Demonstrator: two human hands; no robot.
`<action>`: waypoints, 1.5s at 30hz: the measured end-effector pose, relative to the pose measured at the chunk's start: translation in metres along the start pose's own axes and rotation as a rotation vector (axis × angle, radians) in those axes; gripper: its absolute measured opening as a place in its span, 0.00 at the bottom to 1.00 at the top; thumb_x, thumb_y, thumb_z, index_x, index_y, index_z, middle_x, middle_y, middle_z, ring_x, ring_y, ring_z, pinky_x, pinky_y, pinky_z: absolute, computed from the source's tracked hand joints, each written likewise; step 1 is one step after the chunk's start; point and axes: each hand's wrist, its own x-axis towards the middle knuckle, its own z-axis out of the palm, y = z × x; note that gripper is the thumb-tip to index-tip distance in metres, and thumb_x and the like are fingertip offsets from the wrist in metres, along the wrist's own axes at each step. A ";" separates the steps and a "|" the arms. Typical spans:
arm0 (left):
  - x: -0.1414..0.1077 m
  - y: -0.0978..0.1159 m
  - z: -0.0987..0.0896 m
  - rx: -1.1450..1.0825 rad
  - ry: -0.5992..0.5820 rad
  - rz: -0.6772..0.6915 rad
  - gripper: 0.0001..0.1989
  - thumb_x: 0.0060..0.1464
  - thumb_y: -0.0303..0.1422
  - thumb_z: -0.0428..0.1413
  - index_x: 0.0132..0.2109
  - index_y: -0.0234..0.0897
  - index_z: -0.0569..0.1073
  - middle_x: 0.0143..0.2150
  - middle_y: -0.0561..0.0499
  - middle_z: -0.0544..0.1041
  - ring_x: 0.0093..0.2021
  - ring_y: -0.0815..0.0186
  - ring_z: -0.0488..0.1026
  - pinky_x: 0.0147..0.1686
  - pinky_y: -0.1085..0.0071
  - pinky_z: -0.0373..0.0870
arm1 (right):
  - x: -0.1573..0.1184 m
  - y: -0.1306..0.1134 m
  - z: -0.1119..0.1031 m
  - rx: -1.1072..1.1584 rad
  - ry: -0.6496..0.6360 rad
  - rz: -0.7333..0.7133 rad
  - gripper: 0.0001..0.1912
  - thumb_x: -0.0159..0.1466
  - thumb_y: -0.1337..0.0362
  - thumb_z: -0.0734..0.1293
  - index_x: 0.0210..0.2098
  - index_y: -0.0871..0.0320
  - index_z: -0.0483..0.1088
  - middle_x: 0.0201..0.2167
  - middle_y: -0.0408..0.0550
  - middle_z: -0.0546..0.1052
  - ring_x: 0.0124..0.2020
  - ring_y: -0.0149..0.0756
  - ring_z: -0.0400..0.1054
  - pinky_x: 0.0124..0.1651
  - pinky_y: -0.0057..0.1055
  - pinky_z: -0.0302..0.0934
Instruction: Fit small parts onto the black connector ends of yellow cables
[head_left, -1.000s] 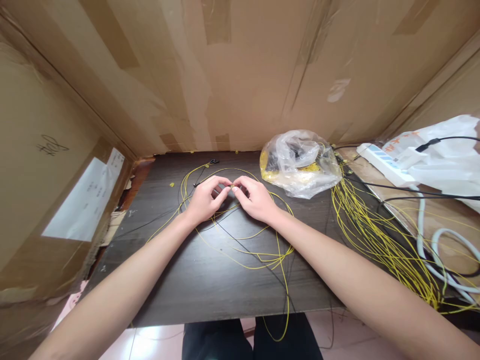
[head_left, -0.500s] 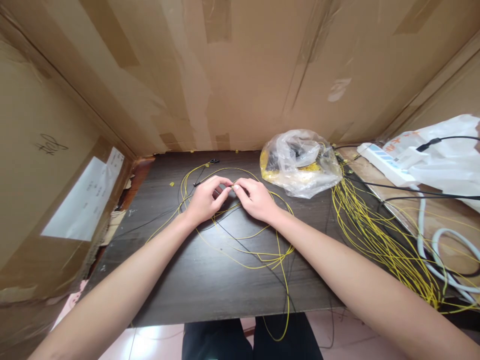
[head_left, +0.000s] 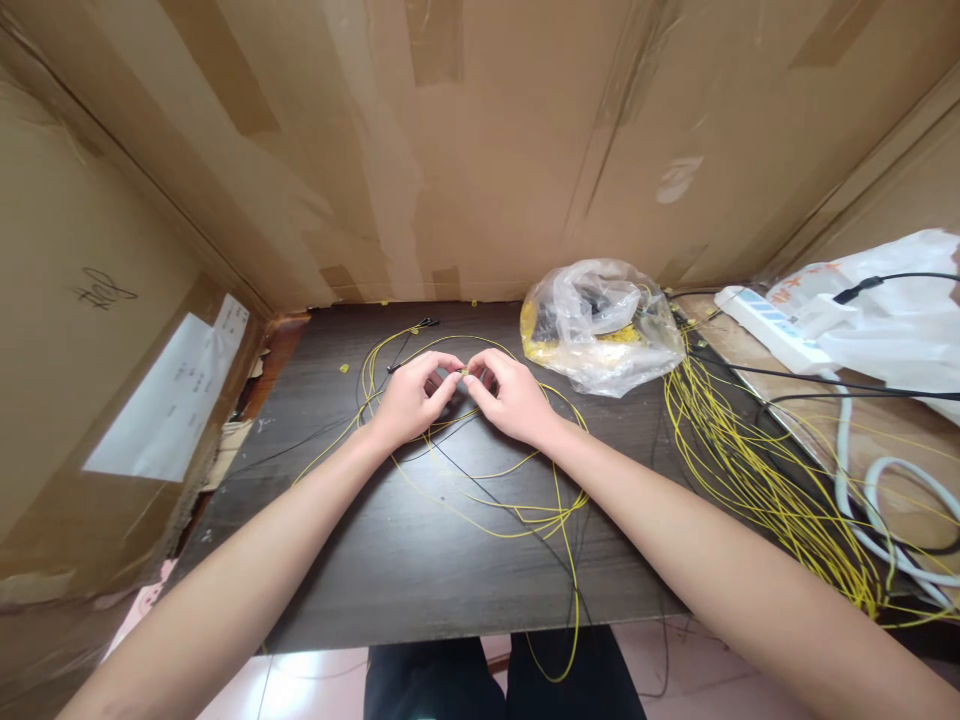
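Note:
My left hand (head_left: 417,398) and my right hand (head_left: 510,398) meet fingertip to fingertip over the dark table (head_left: 360,570). Both pinch a tiny yellowish piece (head_left: 464,372) between thumb and forefinger; its details are too small to tell. Thin yellow cable (head_left: 576,580) lies in loose loops beneath and around the hands, with one loop hanging over the front edge. Thin black cable (head_left: 491,492) crosses those loops. Small black ends (head_left: 427,322) rest on the table beyond my left hand.
A clear plastic bag (head_left: 604,330) with yellow and black contents stands at the back right. Many yellow cables (head_left: 750,490) run down the right side, beside a white power strip (head_left: 776,328). Cardboard walls (head_left: 480,180) enclose the back and sides.
The fingers of my right hand have shifted slightly, and a bit more of the small yellowish piece shows between the fingertips. My left hand is nearly unmoved.

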 end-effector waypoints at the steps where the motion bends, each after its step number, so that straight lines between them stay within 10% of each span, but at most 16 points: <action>1: 0.000 0.000 0.000 0.001 -0.006 0.004 0.08 0.64 0.34 0.56 0.45 0.35 0.77 0.41 0.47 0.81 0.30 0.68 0.77 0.29 0.73 0.74 | 0.000 0.000 0.000 0.000 -0.001 0.000 0.03 0.68 0.64 0.65 0.39 0.57 0.69 0.36 0.47 0.75 0.34 0.35 0.68 0.38 0.32 0.60; 45: -0.001 0.004 -0.001 0.063 0.016 0.111 0.05 0.64 0.32 0.56 0.44 0.37 0.75 0.39 0.50 0.78 0.28 0.70 0.72 0.30 0.74 0.73 | 0.002 -0.003 -0.004 -0.074 -0.119 0.032 0.17 0.74 0.63 0.58 0.29 0.57 0.67 0.28 0.45 0.75 0.33 0.35 0.67 0.40 0.33 0.56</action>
